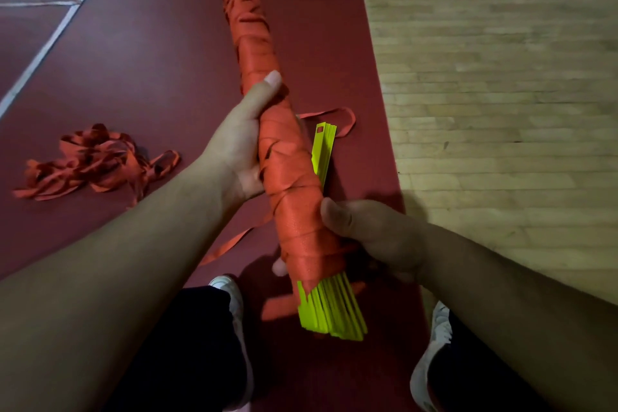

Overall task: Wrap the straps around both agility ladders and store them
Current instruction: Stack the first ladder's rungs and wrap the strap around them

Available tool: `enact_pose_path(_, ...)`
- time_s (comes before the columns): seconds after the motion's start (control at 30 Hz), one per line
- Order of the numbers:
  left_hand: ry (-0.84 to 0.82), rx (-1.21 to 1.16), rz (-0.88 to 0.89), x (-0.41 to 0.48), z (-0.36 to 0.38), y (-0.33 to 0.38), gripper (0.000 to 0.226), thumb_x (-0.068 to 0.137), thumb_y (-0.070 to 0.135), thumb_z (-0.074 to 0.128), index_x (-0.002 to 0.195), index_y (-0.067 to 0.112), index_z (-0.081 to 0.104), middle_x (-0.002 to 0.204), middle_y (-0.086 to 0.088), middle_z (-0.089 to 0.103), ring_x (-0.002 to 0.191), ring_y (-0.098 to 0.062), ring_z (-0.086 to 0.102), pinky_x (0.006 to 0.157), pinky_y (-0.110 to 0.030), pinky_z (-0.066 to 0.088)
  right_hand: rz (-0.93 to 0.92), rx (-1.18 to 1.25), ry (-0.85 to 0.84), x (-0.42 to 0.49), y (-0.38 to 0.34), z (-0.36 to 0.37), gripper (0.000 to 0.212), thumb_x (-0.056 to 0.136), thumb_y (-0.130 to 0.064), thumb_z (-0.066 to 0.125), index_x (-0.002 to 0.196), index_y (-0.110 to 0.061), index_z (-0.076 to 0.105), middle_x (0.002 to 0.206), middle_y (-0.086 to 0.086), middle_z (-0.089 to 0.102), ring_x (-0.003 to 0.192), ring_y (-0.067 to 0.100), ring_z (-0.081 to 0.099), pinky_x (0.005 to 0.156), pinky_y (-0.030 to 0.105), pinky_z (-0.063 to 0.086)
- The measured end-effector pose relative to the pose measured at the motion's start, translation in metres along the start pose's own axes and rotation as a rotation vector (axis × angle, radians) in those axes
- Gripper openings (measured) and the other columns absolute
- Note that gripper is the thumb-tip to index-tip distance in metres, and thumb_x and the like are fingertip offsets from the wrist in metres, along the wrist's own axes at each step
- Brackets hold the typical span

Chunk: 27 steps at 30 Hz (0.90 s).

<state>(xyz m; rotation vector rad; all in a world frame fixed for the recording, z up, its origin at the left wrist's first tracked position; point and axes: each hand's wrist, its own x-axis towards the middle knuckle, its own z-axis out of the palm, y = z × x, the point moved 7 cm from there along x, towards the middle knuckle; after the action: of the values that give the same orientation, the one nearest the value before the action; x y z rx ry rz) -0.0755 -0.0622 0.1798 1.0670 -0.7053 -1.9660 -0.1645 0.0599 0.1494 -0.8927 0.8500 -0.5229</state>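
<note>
1. The wrapped ladder point(281, 144) is held above the red mat point(150, 60), with the left hand point(234, 147) clamped mid-bundle and the right hand point(374, 234) clamped low.
2. The trailing strap point(234, 241) — seemingly this bundle's tail — should be pulled taut and tucked under.

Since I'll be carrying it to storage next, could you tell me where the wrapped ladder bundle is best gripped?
Grip the wrapped ladder bundle around its strap-covered middle, coming from the side, much as the left hand does. That stretch is round and tightly bound; the bare yellow rung ends fan out loose, so they would probably slip or splay.
</note>
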Motion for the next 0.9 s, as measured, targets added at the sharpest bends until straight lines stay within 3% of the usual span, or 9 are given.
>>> enact_pose_path(0.1,0.132,0.118,0.02,0.01,-0.017,0.008,0.031,0.084,0.047,0.065,0.085,0.017,0.061,0.073,-0.005,0.06,0.061,-0.02,0.06,0.067,-0.035,0.056,-0.068,-0.105,0.119,0.003,-0.015,-0.007,0.094,0.055,-0.079,0.076,0.101,0.002,0.064,0.089,0.02,0.066,0.081,0.03,0.062,0.079,0.051,0.053)
enact_pose_path(0.17,0.164,0.239,-0.044,0.01,-0.021,0.001,0.059,0.065,0.057,0.077,0.101,0.011,0.068,0.082,-0.01,0.068,0.074,-0.028,0.068,0.082,-0.051,0.058,-0.084,-0.468,0.297,0.003,-0.026,-0.017,0.091,0.058,-0.086,0.069,0.085,0.0,0.059,0.075,0.016,0.06,0.066,0.024,0.055,0.066,0.054,0.05)
enact_pose_path(0.23,0.191,0.316,-0.102,0.006,-0.022,-0.013,0.074,0.059,0.054,0.087,0.11,0.005,0.067,0.083,-0.013,0.07,0.074,-0.029,0.071,0.076,-0.05,0.059,-0.046,-0.742,0.412,0.002,-0.029,-0.023,0.078,0.065,-0.084,0.062,0.088,-0.01,0.063,0.076,0.006,0.069,0.064,0.019,0.061,0.069,0.048,0.053)
enact_pose_path(0.3,0.238,0.328,-0.091,0.008,-0.027,-0.02,0.046,0.073,0.034,0.086,0.102,0.006,0.065,0.073,-0.011,0.068,0.06,-0.025,0.069,0.061,-0.04,0.058,-0.04,-0.838,0.442,0.001,-0.032,-0.024,0.079,0.066,-0.089,0.057,0.089,-0.014,0.061,0.076,0.0,0.067,0.064,0.017,0.061,0.065,0.041,0.052)
enact_pose_path(0.4,0.208,0.239,-0.148,0.009,-0.03,-0.02,0.026,0.081,0.02,0.074,0.102,0.012,0.063,0.081,-0.012,0.066,0.06,-0.025,0.066,0.061,-0.039,0.057,-0.118,-0.742,0.349,-0.002,-0.05,-0.026,0.069,0.075,-0.077,0.056,0.091,-0.01,0.059,0.066,-0.003,0.05,0.052,0.006,0.041,0.051,0.027,0.036)
enact_pose_path(0.47,0.16,0.184,-0.146,0.011,-0.028,-0.013,0.006,0.086,0.02,0.063,0.087,0.013,0.062,0.076,-0.01,0.061,0.058,-0.022,0.061,0.063,-0.035,0.057,-0.109,-0.607,0.226,-0.009,-0.057,-0.026,0.053,0.078,-0.06,0.056,0.097,-0.012,0.064,0.065,0.004,0.047,0.048,0.005,0.037,0.043,0.02,0.03)
enact_pose_path(0.6,0.067,0.082,-0.103,0.007,-0.021,0.0,0.022,0.096,0.019,0.047,0.077,0.014,0.055,0.064,-0.003,0.057,0.05,-0.017,0.058,0.055,-0.027,0.056,-0.093,-0.525,0.111,-0.015,-0.057,-0.025,0.028,0.078,-0.046,0.06,0.078,-0.019,0.066,0.062,-0.002,0.053,0.047,0.002,0.042,0.044,0.014,0.033)
enact_pose_path(0.73,0.008,-0.075,-0.093,0.0,-0.011,0.006,0.021,0.096,0.025,0.047,0.092,0.007,0.058,0.079,-0.007,0.065,0.059,-0.016,0.063,0.056,-0.024,0.056,-0.153,-0.543,0.183,-0.009,-0.056,-0.026,0.041,0.081,-0.048,0.053,0.08,-0.007,0.061,0.059,0.0,0.045,0.047,0.004,0.037,0.045,0.018,0.03)
enact_pose_path(0.9,-0.059,-0.12,-0.054,-0.001,0.002,0.001,0.038,0.095,0.038,0.051,0.08,0.005,0.062,0.072,-0.01,0.068,0.059,-0.02,0.066,0.058,-0.025,0.058,-0.19,-0.454,0.137,-0.007,-0.047,-0.024,0.056,0.088,-0.056,0.063,0.069,-0.003,0.059,0.055,-0.001,0.045,0.047,0.001,0.036,0.045,0.017,0.029)
